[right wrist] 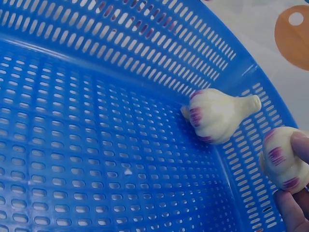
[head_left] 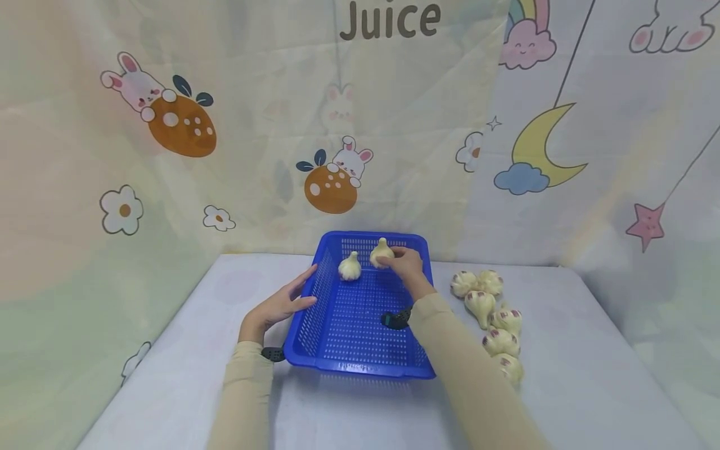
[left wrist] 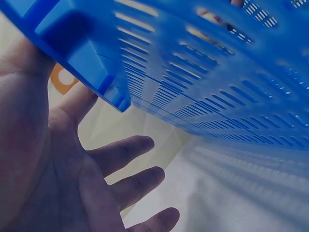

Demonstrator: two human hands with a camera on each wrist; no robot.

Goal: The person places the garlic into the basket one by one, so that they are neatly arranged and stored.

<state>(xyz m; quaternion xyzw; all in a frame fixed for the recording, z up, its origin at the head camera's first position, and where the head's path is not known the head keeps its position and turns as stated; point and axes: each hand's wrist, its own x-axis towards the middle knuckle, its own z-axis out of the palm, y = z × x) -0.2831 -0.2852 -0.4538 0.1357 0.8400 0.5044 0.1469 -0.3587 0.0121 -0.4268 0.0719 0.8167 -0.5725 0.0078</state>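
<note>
My right hand [head_left: 407, 263] pinches a garlic bulb [head_left: 380, 254] by its side over the far right part of the blue plastic basket [head_left: 360, 370]. In the right wrist view, thumb and fingers grip this white bulb [right wrist: 281, 159] with purple streaks. Another garlic bulb [head_left: 350, 267] stands inside the basket at its far left, stem up against the far wall. My left hand [head_left: 279, 304] is at the basket's left rim with its fingers extended. In the left wrist view, thumb and index finger touch the rim while the other fingers [left wrist: 140, 183] spread free below it.
Several garlic bulbs [head_left: 500, 342] lie in a loose row on the white table [head_left: 579, 375], right of the basket. A printed curtain [head_left: 416, 156] hangs behind the table and along its sides. Dark wrist devices [head_left: 396, 319] sit at both wrists.
</note>
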